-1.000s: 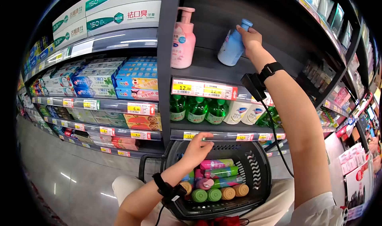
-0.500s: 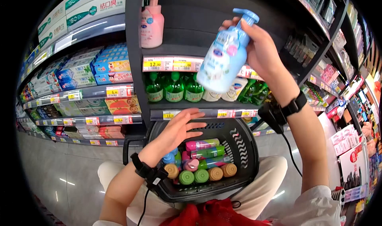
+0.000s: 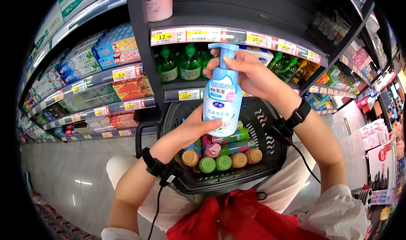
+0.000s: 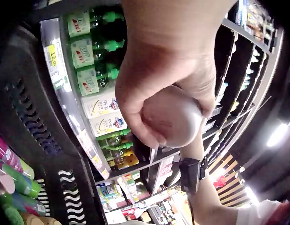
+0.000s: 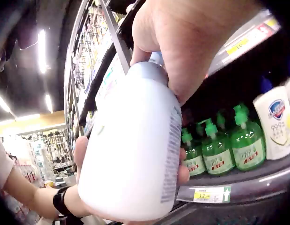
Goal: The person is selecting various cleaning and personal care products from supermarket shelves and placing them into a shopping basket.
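A blue-and-white pump bottle of foaming hand soap (image 3: 222, 100) stands nearly upright in front of me, above the basket, its printed label facing me. My right hand (image 3: 251, 71) grips it around the neck, just under the blue pump head. Lower down, my left hand (image 3: 196, 124) holds the bottle near its base, with the thumb across the front. In the left wrist view the rounded bottom of the bottle (image 4: 177, 119) shows between thumb and fingers. Its plain white back (image 5: 128, 145) fills the right wrist view.
Below sits a black shopping basket (image 3: 211, 186) holding several bottles and cans with green and tan caps. A pink pump bottle (image 3: 160, 4) stands on the upper shelf. Green pump bottles (image 3: 190, 64) line the shelf beneath, behind price tags. Toothpaste boxes (image 3: 116, 43) fill shelves at left.
My right hand has brought the blue bottle off the upper shelf, down and toward me. My left hand has risen from over the basket and taken hold of the bottle's lower part.
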Demonstrator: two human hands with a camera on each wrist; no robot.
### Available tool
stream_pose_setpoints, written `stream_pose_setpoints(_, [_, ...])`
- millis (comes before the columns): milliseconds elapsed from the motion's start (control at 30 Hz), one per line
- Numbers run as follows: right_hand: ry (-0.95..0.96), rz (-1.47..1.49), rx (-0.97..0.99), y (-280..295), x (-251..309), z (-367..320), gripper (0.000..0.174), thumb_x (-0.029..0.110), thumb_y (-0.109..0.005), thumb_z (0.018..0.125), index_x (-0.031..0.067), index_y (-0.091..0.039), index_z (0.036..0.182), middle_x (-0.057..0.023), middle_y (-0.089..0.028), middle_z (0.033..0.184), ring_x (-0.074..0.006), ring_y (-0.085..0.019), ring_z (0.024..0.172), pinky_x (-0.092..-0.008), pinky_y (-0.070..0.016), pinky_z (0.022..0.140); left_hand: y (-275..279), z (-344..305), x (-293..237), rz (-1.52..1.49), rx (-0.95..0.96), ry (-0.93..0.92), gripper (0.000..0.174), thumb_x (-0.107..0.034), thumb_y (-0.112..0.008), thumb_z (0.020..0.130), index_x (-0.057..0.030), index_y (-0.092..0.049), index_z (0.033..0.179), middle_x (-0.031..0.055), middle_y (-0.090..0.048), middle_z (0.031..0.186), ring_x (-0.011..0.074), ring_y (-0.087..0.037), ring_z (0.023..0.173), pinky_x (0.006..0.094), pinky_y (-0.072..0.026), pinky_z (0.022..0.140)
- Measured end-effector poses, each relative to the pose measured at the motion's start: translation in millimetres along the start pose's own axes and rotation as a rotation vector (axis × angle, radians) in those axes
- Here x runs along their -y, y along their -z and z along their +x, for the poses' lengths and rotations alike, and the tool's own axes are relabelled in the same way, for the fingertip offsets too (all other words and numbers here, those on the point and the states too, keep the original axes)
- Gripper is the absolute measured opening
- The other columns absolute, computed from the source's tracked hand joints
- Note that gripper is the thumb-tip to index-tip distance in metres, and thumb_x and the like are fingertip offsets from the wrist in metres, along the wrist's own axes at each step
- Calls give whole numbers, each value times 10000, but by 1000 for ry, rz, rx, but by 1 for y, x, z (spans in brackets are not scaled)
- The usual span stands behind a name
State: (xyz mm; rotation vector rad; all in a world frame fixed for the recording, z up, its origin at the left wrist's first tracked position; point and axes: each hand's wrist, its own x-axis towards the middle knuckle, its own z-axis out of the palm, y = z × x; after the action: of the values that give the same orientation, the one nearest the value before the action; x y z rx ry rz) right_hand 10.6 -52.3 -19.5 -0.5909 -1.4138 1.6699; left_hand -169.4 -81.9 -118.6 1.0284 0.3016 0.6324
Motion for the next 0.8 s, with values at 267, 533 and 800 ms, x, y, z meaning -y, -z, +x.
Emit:
stream_pose_setpoints(267, [261, -1456, -369, 12, -11, 5, 331, 302, -649, 775, 9, -611, 925, -181, -607, 808, -284, -618, 725, -349, -483, 651, 44, 4, 7, 624, -328, -82, 783, -217, -791, 611, 36, -397, 1238, 134, -552, 1105, 184, -538, 1005, 297, -420, 874])
stream_pose_setpoints(533, [-182, -1221, -303, -2, -67, -14, 340, 309, -633, 789, 12, -572, 944, -148, -623, 642, -220, -616, 462, -345, -510, 524, 69, -18, 16, 1192, -247, 76, 815, -184, -748, 654, 0, -311, 1318, 173, -467, 1223, 238, -526, 1059, 332, -428, 887])
stream_pose_setpoints(800, [-360, -1601, -80, 34, -179, -12, 342, 170, -661, 711, 34, -505, 984, -207, -618, 856, -372, -606, 836, -458, -497, 712, 68, -34, -1, 1420, -309, 66, 700, -215, -684, 742, -11, -317, 1302, 196, -403, 1274, 322, -546, 1029, 364, -452, 860])
